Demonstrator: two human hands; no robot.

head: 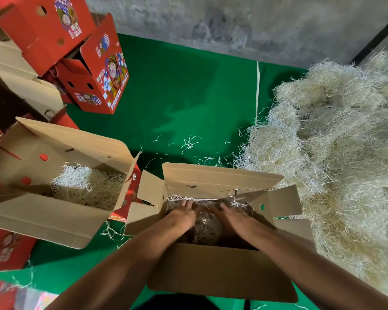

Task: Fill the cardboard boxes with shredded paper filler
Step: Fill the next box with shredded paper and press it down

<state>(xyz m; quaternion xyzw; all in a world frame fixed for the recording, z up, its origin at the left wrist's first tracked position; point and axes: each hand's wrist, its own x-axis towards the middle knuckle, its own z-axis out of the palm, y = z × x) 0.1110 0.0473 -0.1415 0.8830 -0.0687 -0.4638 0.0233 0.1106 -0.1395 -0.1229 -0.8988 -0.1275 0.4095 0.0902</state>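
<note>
An open cardboard box (220, 271) stands in front of me on the green mat, flaps spread. Both hands are down inside it. My left hand (184, 212) lies flat on the shredded paper filler (205, 229) at the box's far left, fingers stretched out. My right hand (229, 214) presses the filler at the far right, fingers extended and slightly blurred. A second open box (54, 215) to the left holds a mound of pale filler (87, 186). A large heap of loose shredded paper (336, 153) lies on the right.
Red printed fruit boxes (94, 70) are stacked at the upper left, and more red boxes (7, 247) sit at the lower left. Stray paper strands (190, 144) lie on the green mat (184, 92). A grey concrete wall (233, 21) runs behind.
</note>
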